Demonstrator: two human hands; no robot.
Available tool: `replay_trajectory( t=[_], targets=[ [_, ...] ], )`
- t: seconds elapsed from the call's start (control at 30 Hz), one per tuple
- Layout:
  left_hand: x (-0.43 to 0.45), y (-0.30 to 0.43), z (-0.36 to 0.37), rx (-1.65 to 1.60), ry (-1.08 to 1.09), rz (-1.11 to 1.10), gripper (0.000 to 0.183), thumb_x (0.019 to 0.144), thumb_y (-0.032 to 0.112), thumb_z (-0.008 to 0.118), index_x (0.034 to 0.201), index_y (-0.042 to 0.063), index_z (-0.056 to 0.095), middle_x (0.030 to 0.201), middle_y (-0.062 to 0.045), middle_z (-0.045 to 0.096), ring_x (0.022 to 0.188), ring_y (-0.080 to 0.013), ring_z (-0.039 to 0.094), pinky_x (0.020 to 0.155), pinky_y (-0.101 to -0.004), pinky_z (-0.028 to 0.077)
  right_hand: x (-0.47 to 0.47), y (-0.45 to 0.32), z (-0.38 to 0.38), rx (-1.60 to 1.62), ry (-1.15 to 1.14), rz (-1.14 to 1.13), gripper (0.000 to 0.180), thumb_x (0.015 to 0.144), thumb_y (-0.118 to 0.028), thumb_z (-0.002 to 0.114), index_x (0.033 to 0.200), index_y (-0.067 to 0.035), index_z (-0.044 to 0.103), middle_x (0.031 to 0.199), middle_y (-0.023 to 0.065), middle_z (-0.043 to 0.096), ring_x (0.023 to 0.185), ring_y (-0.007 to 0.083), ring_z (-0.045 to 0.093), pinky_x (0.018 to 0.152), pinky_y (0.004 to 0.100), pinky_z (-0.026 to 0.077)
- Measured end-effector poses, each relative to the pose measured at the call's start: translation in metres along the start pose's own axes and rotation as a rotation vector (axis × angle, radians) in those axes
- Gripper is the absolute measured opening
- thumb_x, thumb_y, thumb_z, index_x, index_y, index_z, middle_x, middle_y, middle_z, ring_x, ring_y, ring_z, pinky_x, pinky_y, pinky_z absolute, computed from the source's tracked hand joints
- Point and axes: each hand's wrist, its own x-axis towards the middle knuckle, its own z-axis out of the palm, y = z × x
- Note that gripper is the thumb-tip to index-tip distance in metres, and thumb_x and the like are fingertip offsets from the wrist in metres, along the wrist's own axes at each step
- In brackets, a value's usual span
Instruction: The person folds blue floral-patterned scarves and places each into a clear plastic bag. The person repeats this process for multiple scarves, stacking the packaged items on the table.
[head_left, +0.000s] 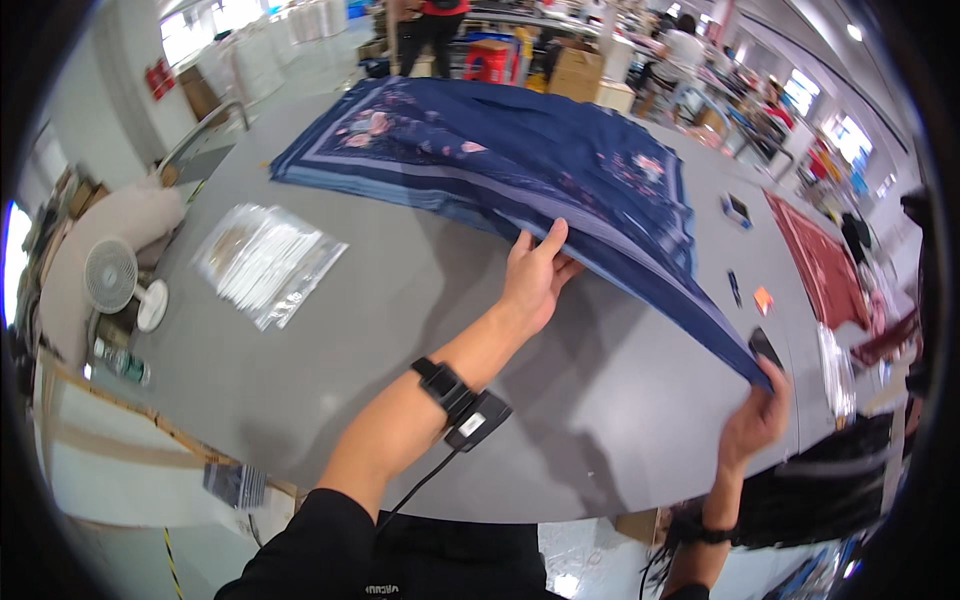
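Observation:
A stack of navy floral scarves (495, 135) with striped borders lies across the far half of the grey table. The near edge of its top scarf is raised off the table and stretched towards the lower right. My left hand (536, 274) is under that edge at its middle, thumb on top of the fabric and fingers below. At the right, my right hand (761, 412) pinches the corner of the same scarf. A dark object, perhaps a phone (765, 349), lies just behind that corner, partly covered.
Plastic bags (270, 259) lie on the grey table (375, 315) at left, near a white fan (112, 277) and a bottle (124, 364). At right are a pen (733, 289), an orange scrap (763, 300), a small device (737, 210) and red fabric (817, 259). People are in the background.

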Motion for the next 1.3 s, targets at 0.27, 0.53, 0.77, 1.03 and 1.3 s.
replay_trajectory(
  t=[0.27,0.53,0.77,1.03,1.3],
  targets=[
    [0.085,0.091,-0.097,0.257,0.761,0.312,0.023,0.098,0.009,0.069,0.118,-0.001,0.066,0.114,-0.01,0.07,0.099,-0.022,0.068,0.078,-0.0372,0.056,-0.059,0.141,-0.108,-0.133,0.143,0.537,0.035,0.117,-0.027,0.046,0.128,-0.002,0.067,0.123,0.0029,0.068,0.099,0.0108,0.056,0.087,0.0265,0.044],
    [0.019,0.247,-0.26,0.473,1.252,0.509,0.046,0.1,0.019,0.07,0.128,-0.016,0.063,0.125,-0.025,0.071,0.108,-0.0318,0.073,0.089,-0.0413,0.058,-0.091,0.234,-0.162,0.134,0.34,0.826,0.036,0.117,-0.025,0.046,0.134,0.0,0.065,0.126,0.0066,0.068,0.108,0.0173,0.065,0.097,0.0299,0.052],
    [-0.035,0.208,-0.222,1.272,0.711,0.786,0.027,0.103,0.022,0.068,0.111,-0.004,0.073,0.092,-0.019,0.076,0.081,-0.0257,0.069,0.079,-0.0416,0.053,-0.025,0.04,-0.011,0.096,-0.534,0.161,0.039,0.074,0.014,0.063,0.107,-0.002,0.078,0.094,0.011,0.072,0.087,0.0233,0.066,0.082,0.0332,0.049],
    [-0.115,0.09,-0.084,1.524,-0.182,0.676,0.031,0.095,0.002,0.065,0.126,0.001,0.07,0.099,-0.021,0.074,0.089,-0.0411,0.071,0.078,-0.0457,0.056,0.033,-0.16,0.131,0.563,-0.737,-0.238,0.052,0.086,0.003,0.073,0.136,-0.009,0.067,0.083,0.0129,0.067,0.075,0.0319,0.062,0.072,0.0426,0.05],
    [-0.138,0.07,-0.109,1.577,0.239,0.631,0.041,0.08,-0.008,0.067,0.115,0.009,0.079,0.113,-0.015,0.078,0.102,-0.0351,0.075,0.089,-0.0397,0.059,0.029,-0.136,0.067,0.593,-0.286,0.246,0.012,0.099,0.001,0.069,0.109,-0.002,0.074,0.093,0.0077,0.077,0.081,0.0139,0.071,0.069,0.0274,0.054]
  ],
)
